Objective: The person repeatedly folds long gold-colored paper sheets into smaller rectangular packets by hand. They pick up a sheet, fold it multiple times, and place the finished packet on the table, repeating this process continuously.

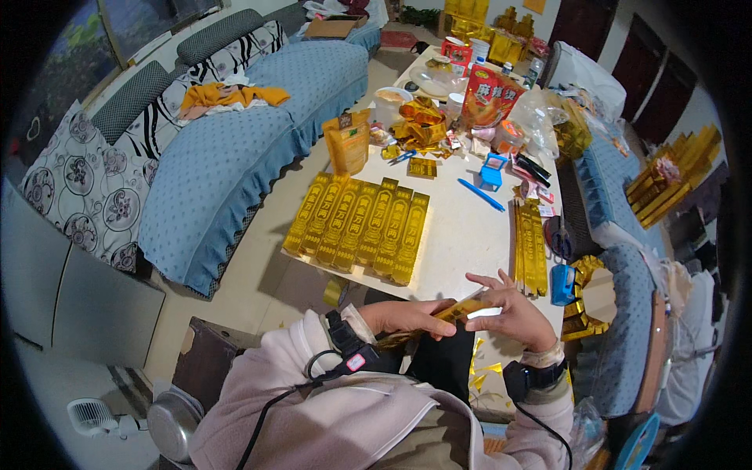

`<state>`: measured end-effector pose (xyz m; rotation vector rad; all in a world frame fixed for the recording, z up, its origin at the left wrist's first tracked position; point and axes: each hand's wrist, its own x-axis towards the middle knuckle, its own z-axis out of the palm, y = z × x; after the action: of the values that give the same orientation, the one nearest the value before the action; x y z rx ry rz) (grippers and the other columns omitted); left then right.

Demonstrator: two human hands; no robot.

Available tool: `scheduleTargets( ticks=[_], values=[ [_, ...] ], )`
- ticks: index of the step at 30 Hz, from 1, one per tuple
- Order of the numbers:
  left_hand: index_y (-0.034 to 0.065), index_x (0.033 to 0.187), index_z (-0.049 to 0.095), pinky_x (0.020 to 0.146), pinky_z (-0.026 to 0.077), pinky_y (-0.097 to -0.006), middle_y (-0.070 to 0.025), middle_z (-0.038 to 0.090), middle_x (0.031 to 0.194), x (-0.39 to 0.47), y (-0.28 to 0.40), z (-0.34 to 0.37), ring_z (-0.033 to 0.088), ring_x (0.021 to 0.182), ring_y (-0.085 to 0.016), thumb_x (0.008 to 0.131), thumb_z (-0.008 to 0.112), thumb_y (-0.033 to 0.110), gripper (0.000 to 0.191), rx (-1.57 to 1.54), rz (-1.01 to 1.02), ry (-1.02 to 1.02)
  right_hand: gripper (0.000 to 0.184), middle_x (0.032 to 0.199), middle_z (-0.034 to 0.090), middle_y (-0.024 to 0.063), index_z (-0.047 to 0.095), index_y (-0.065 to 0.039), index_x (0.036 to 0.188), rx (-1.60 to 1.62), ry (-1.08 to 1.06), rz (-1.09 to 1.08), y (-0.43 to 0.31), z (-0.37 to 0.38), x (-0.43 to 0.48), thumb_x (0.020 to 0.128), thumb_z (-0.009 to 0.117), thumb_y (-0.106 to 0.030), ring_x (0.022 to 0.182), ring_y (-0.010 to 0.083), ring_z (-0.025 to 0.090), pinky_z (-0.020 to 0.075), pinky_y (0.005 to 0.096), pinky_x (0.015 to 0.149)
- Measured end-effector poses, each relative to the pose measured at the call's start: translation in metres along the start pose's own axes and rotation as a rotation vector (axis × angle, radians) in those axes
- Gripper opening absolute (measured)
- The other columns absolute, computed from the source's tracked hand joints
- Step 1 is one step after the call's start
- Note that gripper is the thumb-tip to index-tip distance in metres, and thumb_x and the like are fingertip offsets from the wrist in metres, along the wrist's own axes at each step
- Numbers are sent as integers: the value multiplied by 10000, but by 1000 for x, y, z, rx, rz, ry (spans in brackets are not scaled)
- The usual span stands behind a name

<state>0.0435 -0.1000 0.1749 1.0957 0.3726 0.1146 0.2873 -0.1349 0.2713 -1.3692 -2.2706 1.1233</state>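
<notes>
Over my lap, my left hand [411,317] grips a gold foil paper strip [467,306] between thumb and fingers. At the strip's other end is my right hand [517,314], its thumb and index finger at the paper and its other fingers spread. The strip's lower part is hidden behind my left hand and sleeve. Ahead on the white table [464,247], several long gold paper bars [355,229] with printed characters lie side by side. Flat gold strips [530,249] are stacked near the right edge.
A blue pen [482,195], a blue chair-shaped stand [493,171] and blue thread snips [403,157] lie farther back. Beyond are a gold pouch [346,142], a red food packet [490,97] and crumpled gold foil [420,124]. A blue dispenser [563,285] stands at the right edge.
</notes>
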Motion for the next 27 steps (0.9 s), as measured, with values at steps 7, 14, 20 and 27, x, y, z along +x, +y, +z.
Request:
scheduleTargets(
  ticks=[7,14,20,27],
  values=[
    [12,1445,462,988,474,-311,-57,575,1224,6,10,2,549,1101,-150,851,826,465,831,314,166,128,339,1249,715,76,804,-108,1018,123,139,-78,13,0,5,808,858,-368,1462,262,433,98,585,1247],
    [-7,1328,532,958,505,-314,-81,642,1212,22,39,-9,609,1093,-162,877,826,384,665,248,652,821,1170,1516,419,187,233,0,1581,462,401,-71,25,72,43,721,948,-345,1405,315,431,329,415,1193],
    [-12,1200,622,849,540,-304,-67,696,1061,18,49,5,654,937,-143,887,825,368,532,229,660,873,774,1302,638,152,506,44,1408,701,281,30,10,85,49,830,883,-307,1201,219,609,476,355,1048],
    [-16,1103,708,786,544,-267,-34,732,1023,14,55,5,664,861,-103,930,806,271,349,41,749,1004,382,926,751,60,725,63,1114,874,351,303,16,114,38,928,800,-263,804,103,672,560,264,731]
  ],
)
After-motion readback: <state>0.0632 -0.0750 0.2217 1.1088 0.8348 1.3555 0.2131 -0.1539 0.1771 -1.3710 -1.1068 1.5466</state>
